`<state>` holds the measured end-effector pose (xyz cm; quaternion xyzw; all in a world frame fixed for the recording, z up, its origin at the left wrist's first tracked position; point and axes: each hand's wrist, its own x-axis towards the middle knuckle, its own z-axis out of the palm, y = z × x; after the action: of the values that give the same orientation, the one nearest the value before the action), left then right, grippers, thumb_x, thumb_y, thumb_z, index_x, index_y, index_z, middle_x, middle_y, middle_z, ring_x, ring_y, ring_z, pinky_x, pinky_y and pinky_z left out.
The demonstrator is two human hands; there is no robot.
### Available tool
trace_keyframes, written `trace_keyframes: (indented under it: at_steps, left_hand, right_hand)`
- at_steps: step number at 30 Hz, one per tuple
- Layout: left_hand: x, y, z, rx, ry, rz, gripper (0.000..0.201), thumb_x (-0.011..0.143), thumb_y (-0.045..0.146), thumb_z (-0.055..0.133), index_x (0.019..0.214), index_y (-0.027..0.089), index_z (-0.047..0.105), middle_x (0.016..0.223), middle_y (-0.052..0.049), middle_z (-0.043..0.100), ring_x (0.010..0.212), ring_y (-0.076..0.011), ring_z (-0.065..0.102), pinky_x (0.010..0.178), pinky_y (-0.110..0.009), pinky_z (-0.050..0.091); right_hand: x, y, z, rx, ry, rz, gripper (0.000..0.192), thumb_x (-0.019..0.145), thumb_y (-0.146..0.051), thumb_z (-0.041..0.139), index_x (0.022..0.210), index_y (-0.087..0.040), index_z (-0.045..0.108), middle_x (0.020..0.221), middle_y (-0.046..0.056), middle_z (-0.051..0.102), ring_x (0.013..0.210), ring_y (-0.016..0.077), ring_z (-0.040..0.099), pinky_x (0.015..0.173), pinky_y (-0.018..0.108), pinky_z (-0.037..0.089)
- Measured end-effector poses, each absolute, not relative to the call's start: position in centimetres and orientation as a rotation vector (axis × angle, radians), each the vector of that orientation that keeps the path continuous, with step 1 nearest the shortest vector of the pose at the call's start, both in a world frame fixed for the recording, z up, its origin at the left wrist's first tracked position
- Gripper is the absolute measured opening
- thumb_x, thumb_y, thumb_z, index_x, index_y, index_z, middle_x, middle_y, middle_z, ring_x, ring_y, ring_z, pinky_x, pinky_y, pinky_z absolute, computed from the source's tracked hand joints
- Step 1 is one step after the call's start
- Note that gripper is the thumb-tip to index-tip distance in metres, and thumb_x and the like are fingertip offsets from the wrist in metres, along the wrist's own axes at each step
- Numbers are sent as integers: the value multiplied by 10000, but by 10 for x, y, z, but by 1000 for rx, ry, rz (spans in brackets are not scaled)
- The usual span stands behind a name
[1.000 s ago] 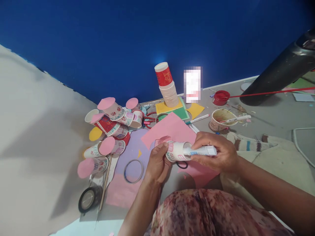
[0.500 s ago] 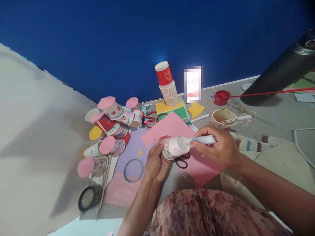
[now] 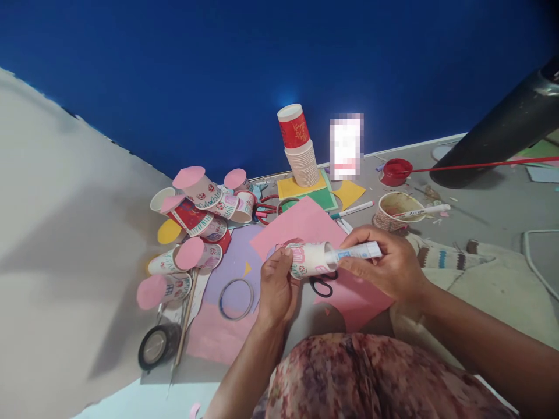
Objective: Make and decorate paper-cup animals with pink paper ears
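My left hand (image 3: 278, 285) is closed around a white paper cup (image 3: 308, 260) with pink and green drawings, tipped on its side with its mouth toward the right. In my right hand (image 3: 384, 262) is a glue tube (image 3: 358, 252), whitish with blue print, its nozzle end at the cup's rim. Whether glue is coming out is too small to tell. Below the cup lie scissors (image 3: 322, 287) with black handles, on pink paper (image 3: 371, 297). Decorated cups (image 3: 198, 189) with pink paper discs on their ends are grouped at the left.
A stack of paper cups (image 3: 303, 166) stands by the blue wall. Tape rolls (image 3: 236, 299), a black tape roll (image 3: 154, 348), a red pot (image 3: 395, 173), a marker-topped paper tub (image 3: 388, 220) and a dark cylinder (image 3: 493, 128) surround my hands. Cloth (image 3: 480, 291) lies right.
The cup has turned in my left hand, so its mouth faces less toward me and its drawings have shifted. The tube's nozzle end has moved slightly left, against the rim.
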<state>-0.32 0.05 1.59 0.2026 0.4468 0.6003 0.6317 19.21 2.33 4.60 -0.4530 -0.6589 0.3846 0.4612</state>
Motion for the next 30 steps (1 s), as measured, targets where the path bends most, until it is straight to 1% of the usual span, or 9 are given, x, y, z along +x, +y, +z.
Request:
trace_keyframes:
  at_steps: [4, 9, 13, 17, 20, 23, 26, 28, 30]
  left_hand:
    - [-7, 3, 15, 434, 1003, 1356, 368, 747, 376, 874, 968, 92, 798, 944, -132, 811, 856, -252, 774, 781, -331, 627]
    - [-11, 6, 12, 296, 941, 1359, 225, 786, 253, 825, 934, 86, 797, 936, -111, 817, 795, -210, 767, 737, -297, 639]
    - [-13, 7, 11, 210, 912, 1274, 183, 854, 215, 750, 965, 74, 786, 942, -123, 820, 802, -221, 775, 737, -316, 650]
    - [-21, 11, 19, 81, 940, 1323, 195, 964, 167, 591, 1018, 97, 765, 920, -111, 824, 835, -213, 786, 803, -319, 640]
    - [-32, 16, 31, 6, 970, 1410, 278, 1030, 194, 487, 1128, 135, 740, 916, -88, 827, 848, -213, 790, 822, -337, 636]
    - [-36, 17, 40, -20, 976, 1428, 350, 1067, 231, 402, 1196, 142, 714, 932, -90, 825, 840, -211, 790, 784, -337, 643]
    - [-28, 15, 38, -38, 994, 1358, 336, 1045, 201, 411, 1140, 111, 721, 881, -96, 809, 823, -201, 783, 762, -313, 643]
    - [-20, 12, 33, -3, 1009, 1275, 290, 1001, 178, 457, 1061, 111, 732, 851, -90, 793, 818, -195, 772, 741, -293, 638]
    - [-12, 9, 28, 86, 1017, 1223, 226, 942, 168, 515, 965, 139, 739, 843, -76, 781, 797, -191, 754, 699, -279, 629]
  right_hand:
    - [195, 25, 42, -947, -1801, 891, 84, 815, -231, 783, 823, -226, 699, 680, -22, 714, 534, 115, 599, 498, 234, 431]
    - [203, 33, 39, -770, -1937, 725, 94, 854, -203, 770, 884, -239, 689, 732, -3, 727, 603, 144, 658, 563, 267, 483]
    - [207, 43, 34, -877, -1940, 518, 91, 870, -226, 775, 892, -263, 694, 769, 7, 761, 659, 177, 694, 626, 307, 520]
    - [207, 47, 28, -1087, -1794, 397, 96, 851, -241, 793, 872, -251, 700, 815, 17, 782, 720, 195, 714, 671, 315, 530]
    - [207, 47, 29, -1185, -1699, 567, 80, 865, -291, 767, 849, -244, 705, 771, -3, 768, 637, 166, 676, 588, 286, 494]
    - [207, 48, 31, -1221, -1636, 779, 159, 875, -358, 740, 778, -240, 695, 680, -19, 733, 529, 139, 600, 513, 279, 437]
    - [206, 49, 28, -1258, -1584, 947, 202, 850, -392, 752, 743, -235, 681, 616, -29, 697, 475, 128, 547, 489, 282, 406]
    - [204, 50, 24, -1276, -1545, 1099, 198, 836, -389, 758, 747, -225, 690, 624, -20, 701, 503, 137, 575, 519, 285, 428]
    - [201, 50, 19, -1250, -1479, 1359, 197, 812, -377, 783, 746, -208, 706, 644, -5, 712, 563, 153, 629, 576, 290, 472]
